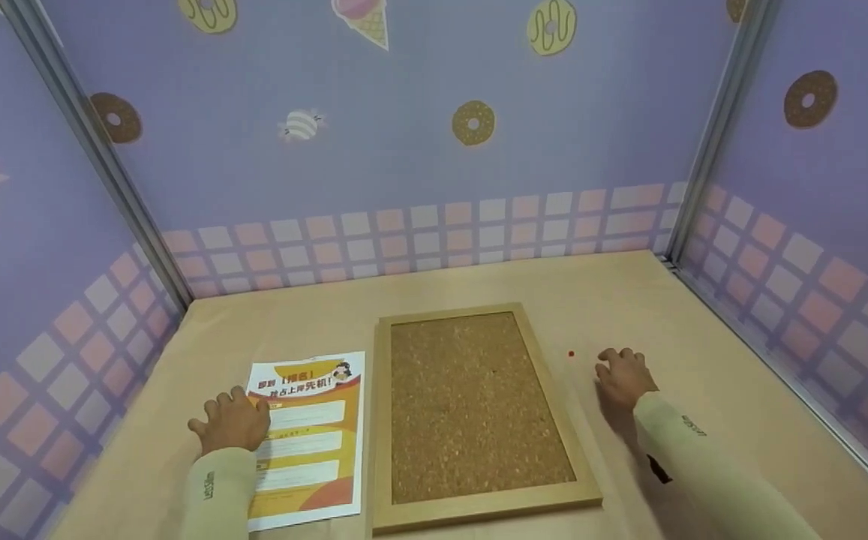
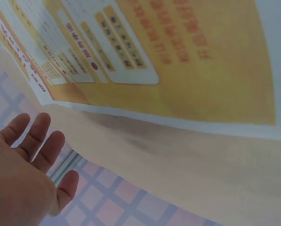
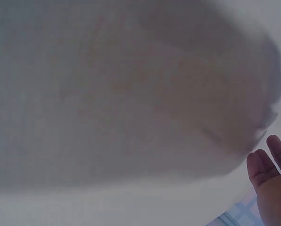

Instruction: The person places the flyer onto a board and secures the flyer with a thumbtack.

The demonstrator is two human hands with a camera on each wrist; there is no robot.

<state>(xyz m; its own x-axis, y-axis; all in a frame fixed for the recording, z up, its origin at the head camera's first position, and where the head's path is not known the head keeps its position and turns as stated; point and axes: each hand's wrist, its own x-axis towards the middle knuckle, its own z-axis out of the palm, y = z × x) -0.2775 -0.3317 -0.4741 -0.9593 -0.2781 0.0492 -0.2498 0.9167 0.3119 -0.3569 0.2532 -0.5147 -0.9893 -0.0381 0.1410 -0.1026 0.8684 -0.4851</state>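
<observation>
A printed orange and white poster (image 1: 304, 420) lies on the table, left of a wood-framed cork board (image 1: 479, 409). My left hand (image 1: 232, 421) is over the poster's left edge, holding nothing. In the left wrist view its relaxed fingers (image 2: 48, 148) hang beside the edge of the poster (image 2: 215, 94); I cannot tell whether they touch it. Right of the cork board is my right hand (image 1: 625, 379), its fingers loosely bent with nothing in them. A tiny red object (image 1: 571, 353), too small to identify, lies between that hand and the board. The right wrist view shows fingertips (image 3: 260, 165) above the shadowed tabletop.
The pale table (image 1: 313, 315) is enclosed by purple walls (image 1: 403, 165) with donut and candy prints. Metal posts (image 1: 711, 142) stand at the back corners. A small dark item (image 1: 659, 469) shows beside the right sleeve, partly hidden.
</observation>
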